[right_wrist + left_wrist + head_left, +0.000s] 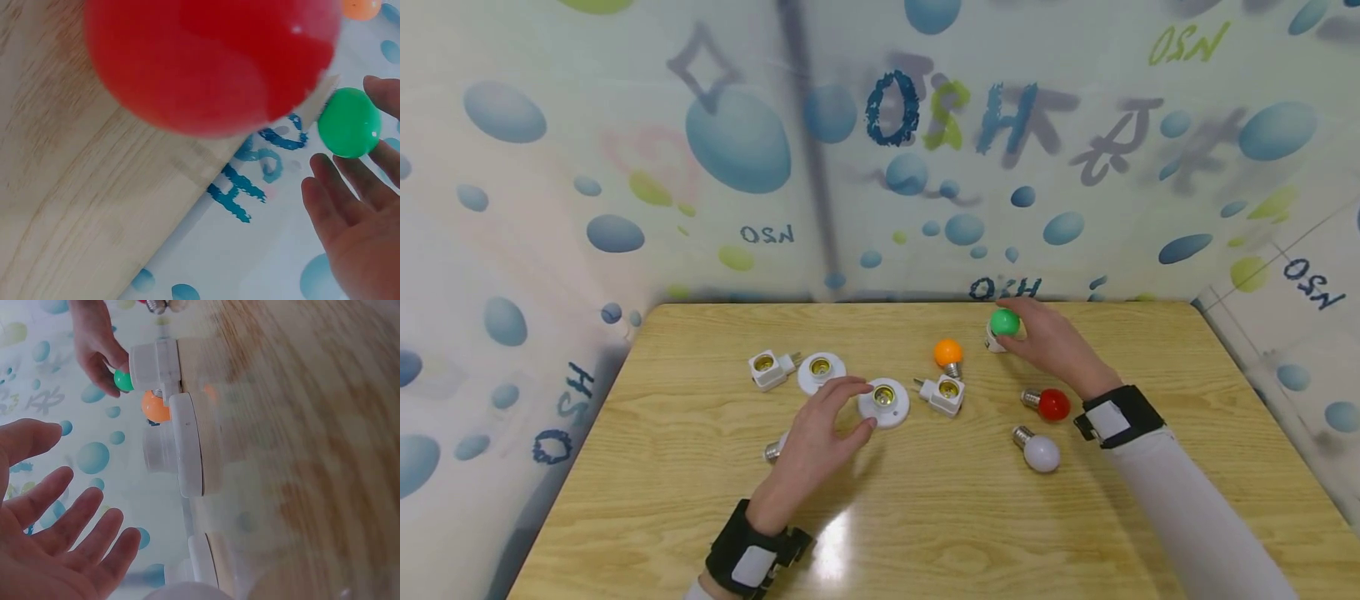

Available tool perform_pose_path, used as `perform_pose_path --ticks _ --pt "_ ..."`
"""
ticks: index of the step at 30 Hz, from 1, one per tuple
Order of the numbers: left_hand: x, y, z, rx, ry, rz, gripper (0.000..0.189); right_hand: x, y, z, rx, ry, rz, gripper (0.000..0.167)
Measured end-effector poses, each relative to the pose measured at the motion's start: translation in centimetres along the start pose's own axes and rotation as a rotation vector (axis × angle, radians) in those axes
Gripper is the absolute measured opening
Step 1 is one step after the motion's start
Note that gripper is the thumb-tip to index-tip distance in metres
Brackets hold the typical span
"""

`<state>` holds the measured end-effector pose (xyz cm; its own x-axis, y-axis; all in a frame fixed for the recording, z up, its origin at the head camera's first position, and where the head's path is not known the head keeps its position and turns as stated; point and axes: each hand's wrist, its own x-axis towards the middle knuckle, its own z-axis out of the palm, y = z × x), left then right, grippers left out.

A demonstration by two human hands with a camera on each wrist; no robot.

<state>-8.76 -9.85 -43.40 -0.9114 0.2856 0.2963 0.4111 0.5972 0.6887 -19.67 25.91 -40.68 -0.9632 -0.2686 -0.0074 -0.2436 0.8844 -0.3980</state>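
At the back of the table, my right hand (1060, 346) pinches a green light bulb (1004, 322) between thumb and fingers. That bulb sits at a white lamp socket (994, 340), partly hidden by it and my hand. In the right wrist view, fingertips lie around the green bulb (349, 122). My left hand (815, 437) hovers with spread fingers beside a round white lamp holder (883, 403) and holds nothing. A second round holder (822, 372) stands behind it. Partly covered by my left hand is another bulb (772, 451), its metal base showing.
An orange bulb (948, 352) lies behind a white plug-in socket (943, 395). Another plug-in socket (768, 370) stands at the left. Right of centre lie a red bulb (1053, 405) and a white bulb (1041, 453). A patterned wall backdrop (910, 225) rises behind the table.
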Motion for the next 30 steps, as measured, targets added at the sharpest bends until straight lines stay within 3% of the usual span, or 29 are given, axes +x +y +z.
perform_pose_path --ticks 5,14,17,22,30 --pt "0.0 0.0 0.0 0.001 -0.002 -0.001 0.041 -1.1 -0.6 -0.2 0.017 0.058 -0.038 0.06" --pt "-0.2 0.0 0.1 0.005 0.005 0.002 0.04 -4.5 -5.0 1.2 0.015 0.119 -0.108 0.054" --pt "-0.2 0.0 0.1 0.011 0.011 0.007 0.041 -5.2 -6.4 2.1 -0.038 0.091 -0.134 0.052" --pt "-0.2 0.0 0.1 0.018 0.016 0.009 0.04 -5.5 -8.0 3.0 -0.117 -0.021 -0.115 0.055" --pt "-0.1 0.2 0.2 0.016 0.001 -0.004 0.04 -5.3 -8.5 4.3 -0.149 -0.086 -0.088 0.058"
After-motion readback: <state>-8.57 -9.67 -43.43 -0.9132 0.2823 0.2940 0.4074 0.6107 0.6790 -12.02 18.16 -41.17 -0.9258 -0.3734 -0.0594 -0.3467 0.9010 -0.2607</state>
